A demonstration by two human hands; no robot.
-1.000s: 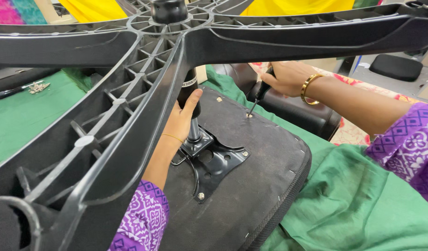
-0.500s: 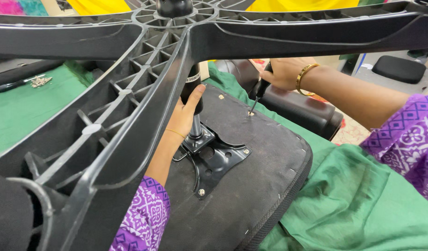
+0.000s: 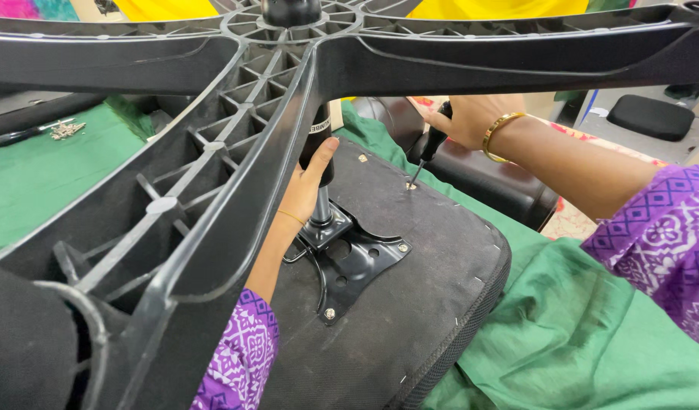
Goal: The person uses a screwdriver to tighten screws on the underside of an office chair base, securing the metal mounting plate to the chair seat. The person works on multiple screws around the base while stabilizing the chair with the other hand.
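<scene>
One upturned chair seat (image 3: 410,304) lies on green cloth (image 3: 585,342), carrying one metal plate (image 3: 355,262) with three screws visible. One black star base (image 3: 213,152) fills the foreground; four arms show, all cut off by the frame. The left hand (image 3: 308,186) is wrapped around the centre column (image 3: 319,152), partly hidden behind the base. The right hand (image 3: 471,118) is closed on one screwdriver (image 3: 428,150), tip touching the seat underside. A small pile of screws (image 3: 63,130) far left is too blurred to count.

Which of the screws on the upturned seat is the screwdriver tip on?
The screw out on the bare seat underside, away from the black mounting plate. The screwdriver in the right hand meets it; the plate's own corner screws sit untouched.
</scene>
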